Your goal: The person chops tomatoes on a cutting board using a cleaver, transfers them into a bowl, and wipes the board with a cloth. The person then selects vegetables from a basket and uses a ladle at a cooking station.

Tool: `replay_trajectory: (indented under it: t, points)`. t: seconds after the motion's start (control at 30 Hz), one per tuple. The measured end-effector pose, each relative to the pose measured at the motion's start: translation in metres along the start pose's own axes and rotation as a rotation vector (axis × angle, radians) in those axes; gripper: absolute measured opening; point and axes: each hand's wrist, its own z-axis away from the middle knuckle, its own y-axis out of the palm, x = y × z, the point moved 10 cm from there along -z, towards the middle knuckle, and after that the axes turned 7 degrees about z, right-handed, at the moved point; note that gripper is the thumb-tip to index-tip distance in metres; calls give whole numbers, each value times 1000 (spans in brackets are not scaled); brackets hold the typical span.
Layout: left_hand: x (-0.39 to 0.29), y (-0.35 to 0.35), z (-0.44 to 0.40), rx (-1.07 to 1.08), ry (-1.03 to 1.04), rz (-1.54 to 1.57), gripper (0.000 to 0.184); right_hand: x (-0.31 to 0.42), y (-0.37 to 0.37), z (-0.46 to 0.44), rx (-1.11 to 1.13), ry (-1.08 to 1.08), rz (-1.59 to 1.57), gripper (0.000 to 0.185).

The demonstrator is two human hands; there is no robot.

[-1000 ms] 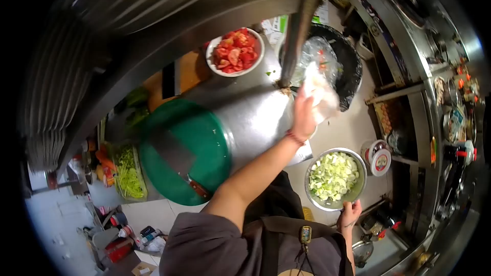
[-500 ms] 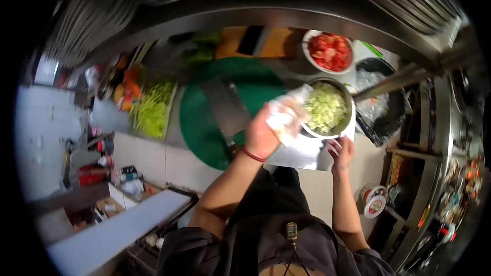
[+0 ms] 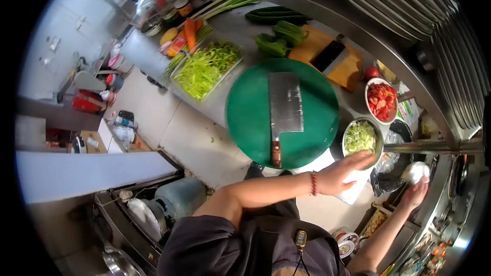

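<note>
1. The counter [image 3: 230,28] carries the metal bowl [image 3: 379,146] near its right-hand end, just beside the green board [image 3: 250,112]; a sideways knock could send the bowl over the edge and scatter its chopped greens [image 3: 359,137].
2. The cleaver [image 3: 286,105] lies flat on the green board, its handle pointing towards the person and close to the rim; a bump from the left forearm [image 3: 271,194], near it, could swing the blade round.
3. The left hand [image 3: 343,175] has an open grip, fingers spread over the bowl's near rim; I cannot tell whether they touch. Pressing down on one side could tip the bowl.
4. The right hand [image 3: 417,194] has its grip closed on a white bundle [image 3: 417,173], out past the counter's end; a slack hold could drop it. What it is, I cannot make out.
5. Boards: two, the green one and a wooden one [image 3: 353,75].
6. Containers on the counter's near part: one clear tub [image 3: 221,78], one metal bowl, one white bowl [image 3: 367,97] of cut tomato.
7. Cleavers: one.
8. Green peppers [image 3: 290,33]: two.
9. White bundles: one.
10. Whole tomatoes [image 3: 372,73]: one in sight.
</note>
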Motion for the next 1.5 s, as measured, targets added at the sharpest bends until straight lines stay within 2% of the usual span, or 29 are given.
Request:
replay_trajectory:
  t: [0.03,0.1,0.17,0.2,0.23,0.27,0.3,0.33,0.37,0.4,0.43,0.47,0.5,0.53,0.6,0.7,0.8,0.93,1.07,1.1,1.13,1.17,1.2,1.27,1.33,1.37,1.4,1.43,1.5]
  points:
    - [5,-28,19,-74,-14,52,71,-27,-48,-33,-202,22,34,41]
    - [5,-96,62,-242,-64,-341,58,-80,-86,-62,-367,337,178,49]
    - [4,-172,120,-491,-164,-518,57,-92,-72,-56,-307,165,227,45]
    - [3,-212,156,-630,-135,-661,53,-79,-32,-25,-288,138,224,41]
    - [15,-255,196,-807,-277,-600,55,-57,22,20,-273,112,225,38]
    - [24,-294,239,-933,-315,-739,57,-76,45,41,-50,55,350,32]
    - [52,-337,292,-1161,-448,-543,61,-96,73,67,171,-5,469,28]
    - [63,-372,332,-1300,-469,-527,63,-45,142,138,-14,-55,565,21]
    - [76,-404,366,-1431,-489,-507,64,-65,175,176,109,84,521,18]
    - [102,-433,394,-1502,-577,-430,67,-97,192,206,254,-1,559,18]
    - [125,-451,418,-1564,-685,-352,70,-96,226,242,365,28,789,19]
    - [136,-464,419,-1541,-690,-340,70,-98,254,270,473,-10,873,21]
    - [159,-467,415,-1491,-585,-22,73,-95,280,291,485,-27,773,19]
    - [175,-465,406,-1426,-477,292,76,-81,311,306,555,-111,877,18]
    - [176,-458,394,-1438,-439,172,80,-55,368,320,675,-222,973,15]
    - [174,-443,382,-1464,-385,237,83,-42,425,328,725,-285,958,17]
    - [207,-418,374,-1557,-301,592,58,-48,472,342,814,-324,962,18]
    - [178,-404,367,-1306,-458,498,68,-38,544,391,998,-369,869,27]
    - [152,-407,414,-1059,-513,390,64,-57,565,441,1279,-185,880,26]
    - [150,-412,442,-1108,-517,356,60,-60,567,454,1350,-128,929,24]
    - [153,-414,475,-1180,-496,365,56,-64,569,464,1445,-218,962,24]
    - [135,-422,508,-1182,-545,154,49,-65,573,474,1510,-182,964,18]
    - [157,-425,559,-1213,-605,4,42,-59,579,482,1554,-317,950,16]
    - [127,-426,623,-1268,-815,-76,42,-55,589,487,1598,-461,924,19]
    - [88,-410,686,-1471,-841,-130,37,-52,599,496,1706,-647,893,31]
    - [77,-396,716,-1571,-756,-177,34,-54,602,493,1708,-645,883,31]
    - [52,-380,729,-1631,-839,-225,30,-53,609,487,1703,-598,811,34]
    - [54,-356,749,-1811,-626,-47,30,-51,616,482,1695,-550,740,37]
    - [64,-301,771,-1792,-826,-42,31,-57,621,473,1751,-452,824,32]
